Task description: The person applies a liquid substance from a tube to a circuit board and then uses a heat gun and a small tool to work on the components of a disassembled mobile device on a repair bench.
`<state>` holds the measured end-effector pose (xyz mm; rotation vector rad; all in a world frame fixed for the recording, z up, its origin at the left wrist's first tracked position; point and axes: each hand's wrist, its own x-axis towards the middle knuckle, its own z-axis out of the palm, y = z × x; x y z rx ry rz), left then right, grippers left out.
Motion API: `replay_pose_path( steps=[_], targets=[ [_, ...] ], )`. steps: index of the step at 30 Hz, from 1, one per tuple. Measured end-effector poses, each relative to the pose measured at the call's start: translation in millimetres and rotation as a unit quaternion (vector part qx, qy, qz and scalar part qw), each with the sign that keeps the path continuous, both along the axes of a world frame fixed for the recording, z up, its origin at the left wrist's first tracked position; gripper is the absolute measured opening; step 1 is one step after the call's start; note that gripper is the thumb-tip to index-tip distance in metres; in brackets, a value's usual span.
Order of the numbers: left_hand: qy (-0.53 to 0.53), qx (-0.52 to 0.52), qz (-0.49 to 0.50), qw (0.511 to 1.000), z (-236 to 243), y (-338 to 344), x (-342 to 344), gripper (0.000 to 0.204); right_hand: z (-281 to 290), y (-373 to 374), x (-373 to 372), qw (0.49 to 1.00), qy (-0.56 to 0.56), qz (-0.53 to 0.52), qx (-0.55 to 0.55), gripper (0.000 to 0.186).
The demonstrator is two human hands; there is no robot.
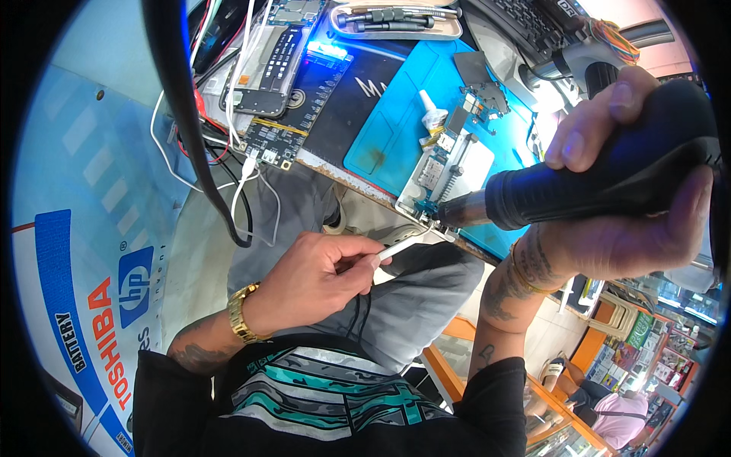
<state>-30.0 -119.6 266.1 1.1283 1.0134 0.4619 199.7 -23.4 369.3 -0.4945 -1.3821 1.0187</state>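
Observation:
My right hand (pixel 609 190) is wrapped round the black handle of a hot air gun (pixel 609 175). Its metal nozzle points left, close to the near end of a small circuit board in a metal board holder (pixel 434 171). My left hand (pixel 331 274) pinches slim white tweezers (pixel 397 247). Their fine tip reaches to the board's near edge, beside the nozzle; whether it touches is too small to tell. The holder overhangs the front edge of a blue work mat (pixel 388 129). A white-capped tube (pixel 432 114) lies next to the holder.
A powered board with a blue light (pixel 304 99) and an opened phone (pixel 266 72) lie at the left, with white cables. At the back are a tool case (pixel 400 19) and keyboard (pixel 537 23). A black cable (pixel 183 114) hangs at left. Another person (pixel 617 415) is far off, lower right.

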Motion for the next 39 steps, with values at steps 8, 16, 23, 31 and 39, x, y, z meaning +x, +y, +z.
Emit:
replay_pose_path(
  steps=[8, 16, 23, 31, 39],
  targets=[
    [-0.008, -0.021, -0.001, 1.000, 1, 1, -1, 0.021, -1, 0, 1, 0.999, 0.031, 0.011, 0.013, 0.060],
    [-0.014, -0.053, -0.010, 0.998, 4, 3, -1, 0.022, 0, -1, 0, 0.999, 0.036, 0.012, 0.005, 0.059],
    [-0.010, -0.058, -0.011, 0.998, 6, 4, -1, 0.022, 3, -2, 3, 0.999, -0.043, -0.008, -0.019, 0.060],
    [0.037, -0.011, -0.002, 0.999, 8, 2, 2, 0.022, 5, -1, -3, 0.999, 0.000, -0.033, -0.040, 0.063],
    [0.028, -0.055, 0.007, 0.998, 10, 2, 3, 0.022, -36, -4, 11, 0.992, 0.045, -0.113, -0.031, 0.062]
  ],
)
